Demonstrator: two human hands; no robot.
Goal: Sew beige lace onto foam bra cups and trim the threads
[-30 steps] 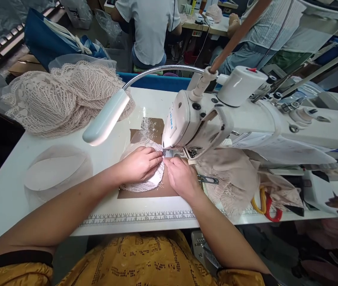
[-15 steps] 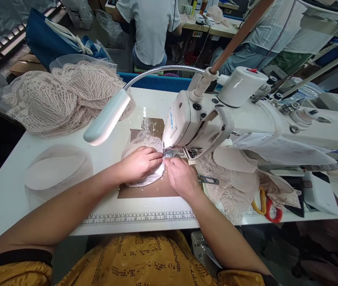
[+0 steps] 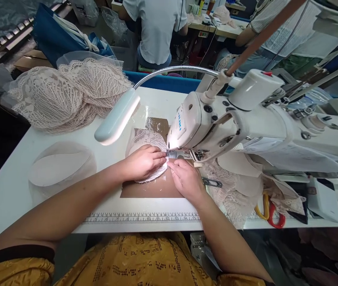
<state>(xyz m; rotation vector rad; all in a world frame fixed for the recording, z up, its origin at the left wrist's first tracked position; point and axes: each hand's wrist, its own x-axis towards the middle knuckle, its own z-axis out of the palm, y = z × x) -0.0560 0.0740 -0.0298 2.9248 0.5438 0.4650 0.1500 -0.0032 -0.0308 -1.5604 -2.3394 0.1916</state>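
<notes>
My left hand point(image 3: 143, 162) lies with its fingers pressed together on a pale pink lace cup piece point(image 3: 145, 138), holding it flat on the brown mat point(image 3: 149, 190). My right hand point(image 3: 186, 178) pinches the same lace at its right edge, just in front of the presser foot point(image 3: 177, 154). Both sets of fingertips meet under the head of the white sewing machine point(image 3: 216, 119). More of the lace now shows behind the needle than in front of my hands.
A stack of lace cups point(image 3: 68, 93) sits at the back left, translucent round pieces point(image 3: 62, 169) at the left. A gooseneck lamp point(image 3: 117, 117) hangs over the work. Sewn lace point(image 3: 234, 186), snips point(image 3: 212, 182) and yellow-red scissors point(image 3: 268, 212) lie right. Other people sit behind.
The lace cup has fed away from me under the presser foot, so less of it shows below my left hand. Both hands stayed at the needle; my view shifted slightly.
</notes>
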